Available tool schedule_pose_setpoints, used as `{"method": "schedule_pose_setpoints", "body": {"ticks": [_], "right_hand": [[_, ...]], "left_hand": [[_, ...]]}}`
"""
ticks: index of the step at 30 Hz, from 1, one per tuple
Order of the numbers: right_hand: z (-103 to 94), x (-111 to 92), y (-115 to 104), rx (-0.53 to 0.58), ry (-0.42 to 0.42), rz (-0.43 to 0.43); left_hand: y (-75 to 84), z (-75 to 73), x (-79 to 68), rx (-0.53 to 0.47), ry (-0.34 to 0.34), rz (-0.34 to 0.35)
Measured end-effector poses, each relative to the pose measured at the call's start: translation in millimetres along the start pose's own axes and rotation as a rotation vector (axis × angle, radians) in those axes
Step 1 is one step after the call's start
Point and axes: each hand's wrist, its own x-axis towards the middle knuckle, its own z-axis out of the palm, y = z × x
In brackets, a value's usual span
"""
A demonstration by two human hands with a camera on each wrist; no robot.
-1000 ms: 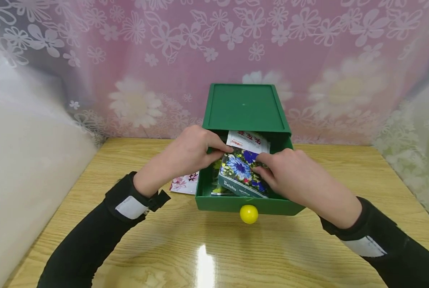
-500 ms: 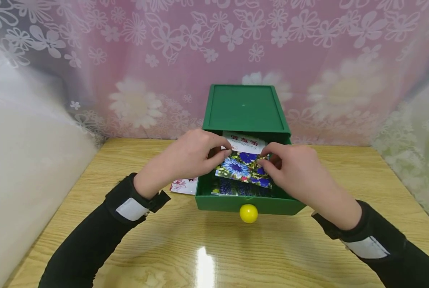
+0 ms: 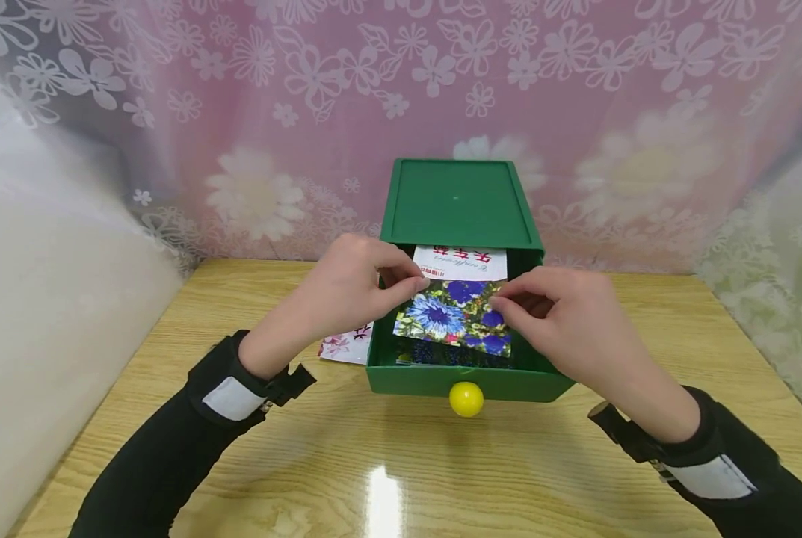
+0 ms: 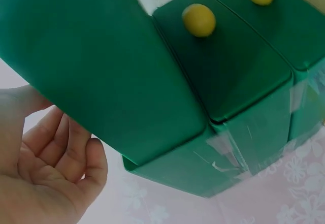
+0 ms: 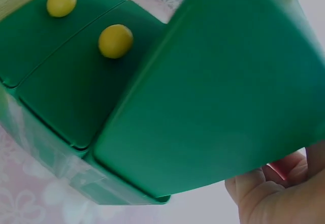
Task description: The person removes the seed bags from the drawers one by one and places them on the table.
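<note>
A flower seed packet (image 3: 451,317), printed with blue cornflowers below a white lettered top, lies tilted over the pulled-out green drawer (image 3: 471,383). My left hand (image 3: 360,280) pinches its left edge between thumb and forefinger. On the other side, my right hand (image 3: 565,310) pinches the right edge with thumb and fingertips. Under it in the drawer shows the strip of another packet (image 3: 454,355) with dark purple flowers. In the left wrist view the drawer's green underside (image 4: 101,71) hides the packet; the right wrist view likewise shows only curled fingers beside the drawer.
The green cabinet (image 3: 457,202) stands against a pink floral curtain (image 3: 360,112). A yellow knob (image 3: 466,400) sticks out from the drawer front. One white packet with pink blossoms (image 3: 347,345) lies on the wooden table left of the drawer. Two closed drawers (image 4: 223,56) sit below.
The cornflower packet has turned and flattened; its teal lower band no longer shows, and the purple-flowered packet beneath is more exposed. My right hand has shifted slightly right.
</note>
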Motion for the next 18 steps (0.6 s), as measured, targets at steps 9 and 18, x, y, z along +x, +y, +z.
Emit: {"method": "schedule_pose_setpoints", "body": {"ticks": [9, 18], "right_hand": [[-7.6, -10, -19, 0.011, 0.000, -0.053], [-4.1, -19, -33, 0.016, 0.010, -0.191]], "left_hand": [[12.7, -7.7, -25.4, -0.187, 0.025, -0.149], [17.0, -11.6, -49.1, -0.348, 0.066, -0.239]]}}
